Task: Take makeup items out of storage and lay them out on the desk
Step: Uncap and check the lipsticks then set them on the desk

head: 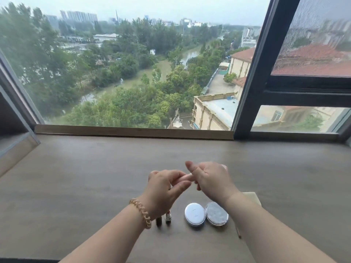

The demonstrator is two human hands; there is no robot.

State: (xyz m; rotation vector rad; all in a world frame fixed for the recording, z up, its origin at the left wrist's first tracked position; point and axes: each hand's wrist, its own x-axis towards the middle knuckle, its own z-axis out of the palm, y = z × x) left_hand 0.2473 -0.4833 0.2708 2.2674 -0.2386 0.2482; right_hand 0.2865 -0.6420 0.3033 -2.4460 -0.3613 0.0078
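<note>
Both hands hover above the brown desk (76, 186), close together. My left hand (167, 188), with a coiled hair tie on its wrist, pinches one end of a slim pale pink tube (182, 177). My right hand (210, 179) is closed around the tube's other part, and most of it is hidden in the fist. On the desk below lie two lipsticks (168, 217), a white round compact (195, 214) and a grey round compact (217, 213), side by side.
A cream pouch or cloth (253, 198) lies partly under my right forearm, with a thin pencil (238, 232) beside it. A wooden sill (133, 130) and a large window back the desk. A shelf edge (17, 147) stands at the left.
</note>
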